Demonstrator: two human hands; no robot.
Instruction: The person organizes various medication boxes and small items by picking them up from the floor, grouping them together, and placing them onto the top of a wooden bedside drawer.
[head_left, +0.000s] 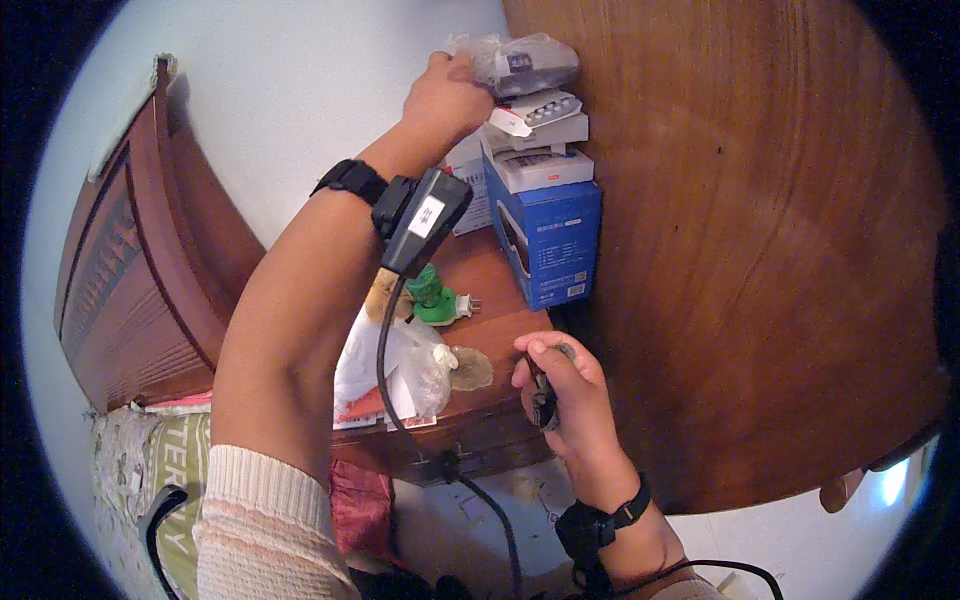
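Observation:
At the top of a stack of boxes, my left hand (450, 94) grips the crumpled end of a clear plastic bag (536, 66) with a grey item inside. Its fingertips are partly hidden by the bag. Below the bag lie an open white carton with a blister pack of pills (553, 110), flat white boxes (547, 169) and a large blue printed box (559, 240). My right hand (574, 390), lower down in front of the nightstand, is closed around a small dark object (545, 405). The fingers cover much of it, so its kind is unclear.
On the wooden nightstand (495, 281) are a green plug-in liquid vaporizer (442, 304), a knotted plastic bag (424, 367) and papers. A tall wooden panel (765, 225) rises at right. A carved headboard (142, 285) stands left. Black cables (491, 499) trail from both wrist devices.

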